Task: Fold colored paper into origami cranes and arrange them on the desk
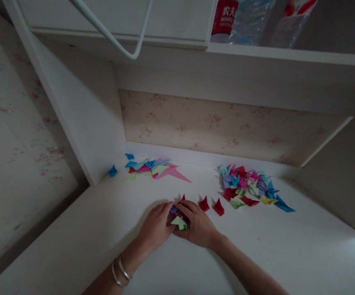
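Observation:
Both my hands rest together on the white desk (pixel 272 254) near its middle. My left hand (pixel 155 227) and my right hand (pixel 197 223) close around a small cluster of folded paper pieces (pixel 179 221), green, purple and red. Two loose red folded pieces (pixel 211 205) lie just right of my right hand. A mixed pile of folded coloured pieces (pixel 251 186) sits further right. Flatter coloured papers (pixel 155 168), pink, blue and green, lie at the back left.
A white side panel (pixel 82 123) bounds the desk on the left, with a blue piece (pixel 112 171) at its foot. A flowered back wall (pixel 226 127) and a shelf with plastic bottles (pixel 251 20) stand above. A white hanger (pixel 116 39) hangs overhead.

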### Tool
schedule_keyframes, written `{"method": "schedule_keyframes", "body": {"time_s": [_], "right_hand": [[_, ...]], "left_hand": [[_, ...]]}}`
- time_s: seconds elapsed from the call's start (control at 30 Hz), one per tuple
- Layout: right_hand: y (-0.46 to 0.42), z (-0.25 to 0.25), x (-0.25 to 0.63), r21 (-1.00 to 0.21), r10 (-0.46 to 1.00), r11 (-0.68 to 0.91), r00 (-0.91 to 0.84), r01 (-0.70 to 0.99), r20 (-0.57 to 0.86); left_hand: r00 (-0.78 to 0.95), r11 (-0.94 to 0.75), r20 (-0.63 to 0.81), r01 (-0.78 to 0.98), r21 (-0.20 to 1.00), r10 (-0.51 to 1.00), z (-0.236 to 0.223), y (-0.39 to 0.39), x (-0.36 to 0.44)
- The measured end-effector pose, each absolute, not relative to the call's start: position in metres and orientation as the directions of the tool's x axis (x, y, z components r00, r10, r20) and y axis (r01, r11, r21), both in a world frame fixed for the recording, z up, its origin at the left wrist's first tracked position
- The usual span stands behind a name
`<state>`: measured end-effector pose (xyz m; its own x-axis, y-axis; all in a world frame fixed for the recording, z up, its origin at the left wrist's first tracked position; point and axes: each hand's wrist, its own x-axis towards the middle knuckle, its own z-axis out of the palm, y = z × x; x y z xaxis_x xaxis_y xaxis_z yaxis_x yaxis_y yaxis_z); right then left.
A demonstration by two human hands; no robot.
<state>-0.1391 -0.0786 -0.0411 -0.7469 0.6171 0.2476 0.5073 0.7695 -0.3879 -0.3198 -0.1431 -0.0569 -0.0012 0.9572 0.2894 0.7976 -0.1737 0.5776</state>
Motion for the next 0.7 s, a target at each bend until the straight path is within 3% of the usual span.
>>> {"method": "schedule_keyframes", "body": {"time_s": [0.3, 0.7], "right_hand": [[-0.053, -0.029, -0.191, -0.239, 0.575, 0.817, -0.774, 0.525, 0.265], [-0.035, -0.014, -0.231, -0.109, 0.567, 0.823, -0.809, 0.557, 0.151]], "left_hand": [[-0.263, 0.041, 0.226, 0.731, 0.681, 0.938, -0.053, -0.128, -0.360], [-0.357, 0.140, 0.196, 0.727, 0.672, 0.913, -0.057, -0.115, -0.398]]}}
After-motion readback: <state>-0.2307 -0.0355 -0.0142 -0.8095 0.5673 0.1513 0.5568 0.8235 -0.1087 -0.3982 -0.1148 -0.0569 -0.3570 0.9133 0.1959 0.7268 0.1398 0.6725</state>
